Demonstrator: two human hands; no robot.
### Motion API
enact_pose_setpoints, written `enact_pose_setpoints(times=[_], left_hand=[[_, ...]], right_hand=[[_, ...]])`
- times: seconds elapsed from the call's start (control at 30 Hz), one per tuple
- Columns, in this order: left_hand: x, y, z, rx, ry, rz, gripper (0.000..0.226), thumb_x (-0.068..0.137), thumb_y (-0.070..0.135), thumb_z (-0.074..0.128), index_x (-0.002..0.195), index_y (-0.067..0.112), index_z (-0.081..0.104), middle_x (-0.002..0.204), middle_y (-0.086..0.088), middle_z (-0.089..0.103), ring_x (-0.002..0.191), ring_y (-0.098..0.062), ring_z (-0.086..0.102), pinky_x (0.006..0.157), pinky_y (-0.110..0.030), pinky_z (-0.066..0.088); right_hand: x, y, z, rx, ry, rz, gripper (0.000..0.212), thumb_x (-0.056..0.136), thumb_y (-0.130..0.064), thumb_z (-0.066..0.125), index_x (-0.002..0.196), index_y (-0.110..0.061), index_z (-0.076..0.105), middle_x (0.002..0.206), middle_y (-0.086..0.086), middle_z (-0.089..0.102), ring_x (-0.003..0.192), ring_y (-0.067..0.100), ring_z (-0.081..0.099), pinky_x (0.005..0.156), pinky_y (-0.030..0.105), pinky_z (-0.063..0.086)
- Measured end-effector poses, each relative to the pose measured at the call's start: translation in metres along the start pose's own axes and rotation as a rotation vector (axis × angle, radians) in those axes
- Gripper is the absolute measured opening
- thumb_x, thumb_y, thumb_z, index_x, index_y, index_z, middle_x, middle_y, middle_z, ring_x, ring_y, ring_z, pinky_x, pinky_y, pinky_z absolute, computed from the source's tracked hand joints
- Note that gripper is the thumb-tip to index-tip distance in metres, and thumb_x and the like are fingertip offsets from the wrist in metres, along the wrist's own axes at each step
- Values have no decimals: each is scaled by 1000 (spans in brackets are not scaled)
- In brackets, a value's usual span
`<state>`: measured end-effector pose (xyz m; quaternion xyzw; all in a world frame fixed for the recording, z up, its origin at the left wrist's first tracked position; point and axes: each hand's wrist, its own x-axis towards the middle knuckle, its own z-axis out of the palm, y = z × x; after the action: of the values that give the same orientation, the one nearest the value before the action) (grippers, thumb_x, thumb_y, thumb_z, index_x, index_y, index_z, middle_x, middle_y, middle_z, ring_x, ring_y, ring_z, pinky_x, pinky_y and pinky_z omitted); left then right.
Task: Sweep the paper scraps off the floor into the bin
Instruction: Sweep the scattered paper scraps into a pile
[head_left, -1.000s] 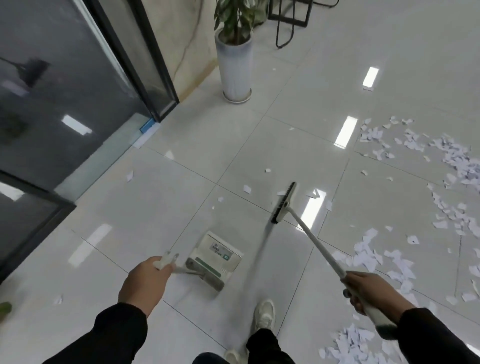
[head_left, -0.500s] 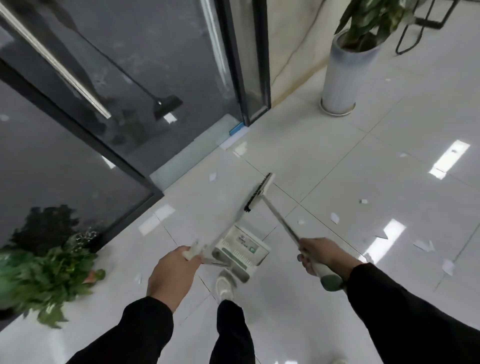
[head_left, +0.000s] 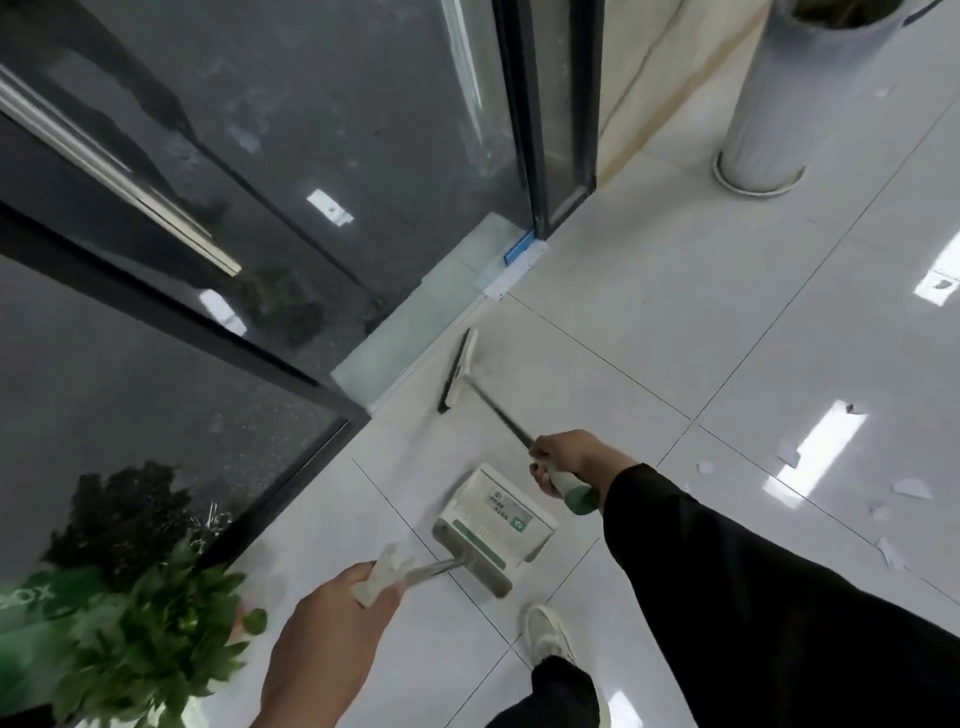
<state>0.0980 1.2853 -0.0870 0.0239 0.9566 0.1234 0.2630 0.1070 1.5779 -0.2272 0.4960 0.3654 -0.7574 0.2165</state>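
1. Leafy green plant at lower left, in front of the dark glass door; not part of the job.
2. Left hand: grip clenched round the pale handle of the dustpan. The pan is carried low, just above or on the floor; contact cannot be told. Its tray faces forward, likely so it can be set down wherever scraps get gathered. No scraps visible in it.
3. Broom: head sits near the door's bottom track, bristle edge toward the glass, shaft running back to the right hand. Right grip is closed on the shaft just above the green end cap. Holding so far back gives long reach, probably to pull strays from the door edge.
4. Paper scraps: a few lie on the white floor tiles far right, well apart from broom and pan.
5. Grey cylindrical planter at upper right.
6. No bin in view. Judgement: collection barely begun here.
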Motion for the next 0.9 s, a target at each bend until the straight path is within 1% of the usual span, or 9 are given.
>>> enact_pose_setpoints(times=[0.07, 0.13, 0.2, 0.23, 0.43, 0.5, 0.6, 0.73, 0.9], left_hand=[[10, 5, -3, 44, -28, 35, 39, 89, 75, 49, 72, 44, 65, 64, 16, 66, 68, -12, 63, 67, -30, 52], [16, 7, -5, 31, -39, 29, 42, 91, 75, 46, 83, 42, 69, 67, 10, 67, 71, -13, 64, 70, -31, 51], [18, 36, 6, 8, -85, 57, 41, 91, 75, 47, 87, 42, 71, 72, 7, 69, 75, -14, 64, 73, -32, 51], [21, 32, 6, 5, -74, 67, 38, 92, 73, 49, 87, 43, 71, 75, 8, 70, 77, -15, 64, 73, -33, 52], [-2, 108, 49, 64, -188, 169, 32, 95, 59, 53, 85, 34, 71, 76, 5, 70, 77, -19, 64, 76, -37, 55], [-33, 144, 78, 86, -225, 233, 22, 97, 51, 58, 85, 37, 70, 77, 6, 70, 76, -19, 64, 73, -36, 55], [-72, 181, 110, 94, -231, 269, 21, 97, 50, 59, 85, 35, 68, 76, 3, 70, 74, -21, 64, 71, -35, 55], [-117, 208, 144, 115, -233, 292, 30, 97, 57, 57, 85, 32, 67, 74, 1, 70, 72, -22, 64, 71, -36, 54], [-196, 260, 208, 159, -269, 412, 39, 96, 65, 53, 85, 31, 69, 76, 3, 70, 76, -20, 63, 73, -37, 53]], right_hand=[[1, 3, -15, 47, 34, 29, 14, 98, -4, 51, 86, 1, 51, 76, 15, 53, 34, 16, 47, 40, 18, 44], [-5, 17, -31, 73, 50, 86, 9, 96, -5, 54, 92, 3, 55, 81, 17, 58, 39, 18, 50, 41, 20, 46], [-38, 33, -83, 108, 125, 108, 10, 94, -6, 56, 97, 4, 58, 85, 17, 62, 45, 18, 51, 42, 21, 46], [-45, 42, -86, 107, 133, 117, 11, 94, -6, 56, 99, 4, 59, 85, 17, 62, 46, 18, 50, 43, 22, 45], [-157, 131, -231, 210, 336, 166, 12, 94, -6, 56, 102, 3, 59, 83, 18, 67, 42, 18, 48, 44, 21, 43], [-214, 175, -298, 234, 411, 159, 13, 93, -5, 57, 102, 3, 60, 82, 20, 68, 43, 20, 49, 45, 22, 44], [-273, 225, -375, 236, 486, 167, 14, 93, -4, 56, 103, 5, 60, 79, 21, 66, 43, 21, 48, 45, 21, 42], [-321, 269, -457, 180, 591, 152, 16, 94, -3, 55, 102, 9, 61, 78, 22, 65, 45, 21, 48, 46, 22, 43], [-390, 322, -568, 159, 755, 122, 13, 95, 3, 49, 87, 7, 59, 72, 20, 57, 43, 20, 45, 40, 19, 39]])
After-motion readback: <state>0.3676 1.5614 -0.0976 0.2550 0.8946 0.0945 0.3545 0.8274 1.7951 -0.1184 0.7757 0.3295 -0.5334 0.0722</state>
